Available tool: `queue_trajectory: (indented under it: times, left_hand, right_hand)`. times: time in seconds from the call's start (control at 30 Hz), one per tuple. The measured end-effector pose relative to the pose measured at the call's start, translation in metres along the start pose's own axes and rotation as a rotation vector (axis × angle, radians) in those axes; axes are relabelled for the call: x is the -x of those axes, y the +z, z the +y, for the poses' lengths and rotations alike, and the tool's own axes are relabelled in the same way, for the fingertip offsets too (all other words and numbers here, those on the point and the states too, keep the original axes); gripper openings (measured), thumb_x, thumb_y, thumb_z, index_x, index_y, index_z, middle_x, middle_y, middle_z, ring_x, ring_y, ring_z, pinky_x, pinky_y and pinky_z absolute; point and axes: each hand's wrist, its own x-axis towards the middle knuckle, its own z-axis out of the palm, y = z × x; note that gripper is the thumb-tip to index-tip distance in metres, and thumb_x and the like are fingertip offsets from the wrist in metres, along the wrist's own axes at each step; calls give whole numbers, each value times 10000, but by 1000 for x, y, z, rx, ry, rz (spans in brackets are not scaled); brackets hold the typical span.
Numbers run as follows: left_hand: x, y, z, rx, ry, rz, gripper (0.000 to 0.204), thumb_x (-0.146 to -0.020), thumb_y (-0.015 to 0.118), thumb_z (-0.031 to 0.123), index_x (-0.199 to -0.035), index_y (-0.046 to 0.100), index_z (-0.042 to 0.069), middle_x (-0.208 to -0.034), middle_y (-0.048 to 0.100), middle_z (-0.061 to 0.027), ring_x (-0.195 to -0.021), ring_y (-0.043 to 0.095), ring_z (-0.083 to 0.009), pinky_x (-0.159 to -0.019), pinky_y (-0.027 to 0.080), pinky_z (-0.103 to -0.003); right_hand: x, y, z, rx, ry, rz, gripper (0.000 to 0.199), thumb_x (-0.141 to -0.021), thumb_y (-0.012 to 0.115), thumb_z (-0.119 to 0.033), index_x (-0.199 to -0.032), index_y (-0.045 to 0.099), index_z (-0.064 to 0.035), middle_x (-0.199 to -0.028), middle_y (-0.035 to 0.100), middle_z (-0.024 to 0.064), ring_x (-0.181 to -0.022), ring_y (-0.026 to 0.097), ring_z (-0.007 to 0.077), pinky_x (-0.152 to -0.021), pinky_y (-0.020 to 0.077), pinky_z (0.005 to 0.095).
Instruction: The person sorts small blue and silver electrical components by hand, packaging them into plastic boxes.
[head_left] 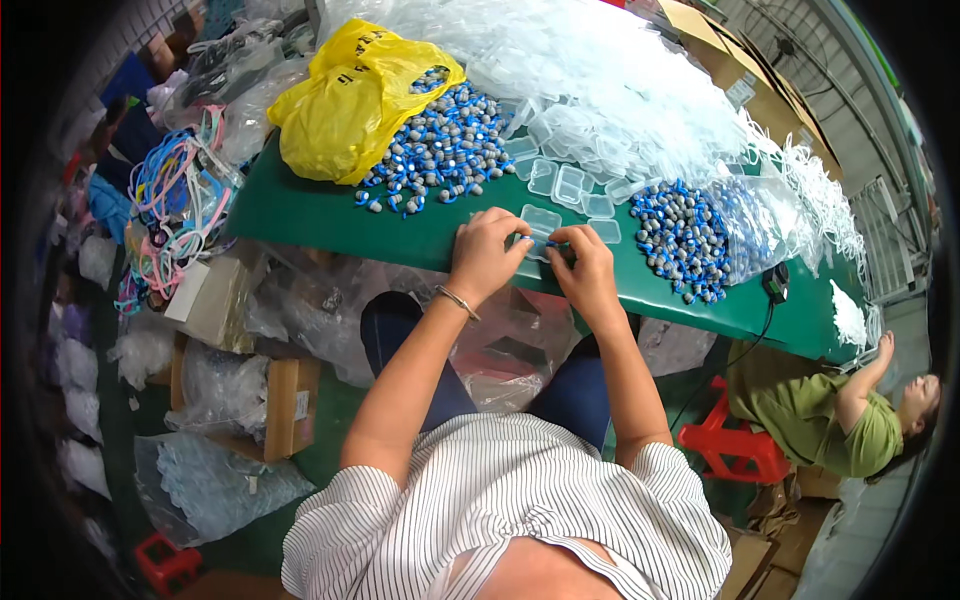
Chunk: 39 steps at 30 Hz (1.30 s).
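Just in from the table's near edge, a small clear plastic box [541, 218] lies opened out between my hands. My left hand [484, 252] is closed in a pinch at its left side, with a bit of blue showing at the fingertips. From the right, my right hand [588, 268] pinches over the same box, and a blue bit shows there too. These bits match the colour of the small grey-and-blue plug-like pieces [450, 140] heaped beyond my left hand. A second heap of such pieces [680, 235] lies right of my right hand.
A yellow plastic bag [345, 105] slumps on the green table [300, 215] at the left. Clear boxes [572, 185] spread behind my hands, below a large translucent pile [620, 80]. White cords [815, 200] lie far right. A person in green [830, 410] sits at the right.
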Motion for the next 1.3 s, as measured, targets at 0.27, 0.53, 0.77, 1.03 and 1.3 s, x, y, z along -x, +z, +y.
queue_trajectory:
  times: [0.27,0.53,0.77,1.03,1.3]
  left_hand:
    - [9,-8,1,-231,73,17,289,-742,727,181,-1006,661,85,-949,608,-59,-901,584,-263,-774,446,-385]
    - [7,-21,1,-359,134,-176,418,-738,749,248,-1106,629,90,-1027,589,-69,-956,549,-269,-808,438,-389]
    - [10,-18,6,-223,34,-177,509,-742,751,266,-1196,584,108,-997,594,-54,-928,556,-260,-766,419,-385]
    - [9,-18,1,-385,218,-168,409,-798,701,249,-1168,591,116,-954,577,-52,-912,563,-260,-757,408,-385]
    - [17,-21,-6,-144,274,-58,181,-824,664,223,-934,653,80,-869,572,-92,-792,583,-310,-685,452,-415]
  right_hand:
    - [-4,9,-6,83,-129,0,177,-756,714,-81,-912,634,-51,-868,602,104,-741,587,293,-671,446,409]
    - [-21,10,6,527,-139,-4,207,-804,653,-173,-993,661,-89,-932,626,57,-885,575,266,-781,390,420]
    - [-27,-2,18,267,-130,-58,283,-712,737,-98,-964,611,-80,-935,621,70,-908,577,276,-783,408,420]
    - [-6,-6,-5,-5,-313,-93,352,-731,718,-33,-1064,606,-36,-960,601,140,-878,576,335,-753,483,401]
    - [-1,3,-1,-168,-152,-220,262,-763,705,-62,-1017,647,-34,-826,560,119,-777,547,303,-678,449,389]
